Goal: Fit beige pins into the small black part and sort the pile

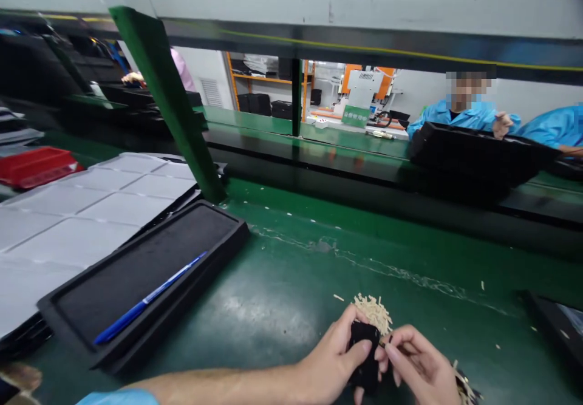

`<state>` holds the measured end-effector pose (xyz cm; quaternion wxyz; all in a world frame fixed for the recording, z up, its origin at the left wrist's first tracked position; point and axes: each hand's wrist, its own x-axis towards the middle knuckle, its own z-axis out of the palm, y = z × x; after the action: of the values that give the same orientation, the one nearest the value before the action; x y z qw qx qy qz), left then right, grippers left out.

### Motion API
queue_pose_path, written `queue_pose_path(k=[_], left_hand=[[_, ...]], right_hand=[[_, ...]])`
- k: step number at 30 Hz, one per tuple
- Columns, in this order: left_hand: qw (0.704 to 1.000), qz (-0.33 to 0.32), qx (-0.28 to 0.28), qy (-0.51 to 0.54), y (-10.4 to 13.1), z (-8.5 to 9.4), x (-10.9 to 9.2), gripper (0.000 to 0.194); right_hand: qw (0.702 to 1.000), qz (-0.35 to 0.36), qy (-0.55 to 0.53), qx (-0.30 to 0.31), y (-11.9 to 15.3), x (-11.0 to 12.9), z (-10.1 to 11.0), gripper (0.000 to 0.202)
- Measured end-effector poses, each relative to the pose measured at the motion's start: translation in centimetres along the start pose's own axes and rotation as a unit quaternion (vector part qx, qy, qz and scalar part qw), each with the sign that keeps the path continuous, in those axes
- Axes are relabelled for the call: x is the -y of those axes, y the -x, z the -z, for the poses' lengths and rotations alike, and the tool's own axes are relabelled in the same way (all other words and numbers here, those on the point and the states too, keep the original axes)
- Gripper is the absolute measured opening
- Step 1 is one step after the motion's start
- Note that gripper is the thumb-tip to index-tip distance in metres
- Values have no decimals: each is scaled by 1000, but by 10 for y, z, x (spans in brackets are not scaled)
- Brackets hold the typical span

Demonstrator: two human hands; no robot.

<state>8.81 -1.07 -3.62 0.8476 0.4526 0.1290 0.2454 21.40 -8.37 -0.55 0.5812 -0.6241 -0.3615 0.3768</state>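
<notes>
My left hand (330, 362) grips a small black block (364, 339) low in the view, thumb and fingers wrapped around it. My right hand (421, 368) pinches a thin pale sliver against the block's right side. Just behind the block lies a small heap of pale wooden slivers (374, 311) on the green bench (291, 283).
A black tray (214, 223) with a blue pen (148, 299) sits to the left, beside white foam sheets (104, 204) and a red tray (34, 165). A green post (170, 107) rises behind. Across the belt, people in blue sleeves work by a black tray (473, 153). Another black tray edge (553, 326) is at right.
</notes>
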Motion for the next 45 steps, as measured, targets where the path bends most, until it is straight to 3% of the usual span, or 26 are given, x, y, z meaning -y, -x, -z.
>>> queue_pose_path(k=[6,12,21,45], left_hand=[[998,3,-64,-5,-3,0,-8,42],[995,47,-68,-56,0,1,-9,33],[992,48,-93,-73,2,-4,-13,29],[992,72,-50,-91,5,0,-19,12]], right_hand=[[1000,14,12,-9,-5,-8,8,25],[999,0,33,-2,-9,-17,4,23],[998,-8,61,-12,-7,-16,2,18],[997,-71,17,36,-10,0,4,16]])
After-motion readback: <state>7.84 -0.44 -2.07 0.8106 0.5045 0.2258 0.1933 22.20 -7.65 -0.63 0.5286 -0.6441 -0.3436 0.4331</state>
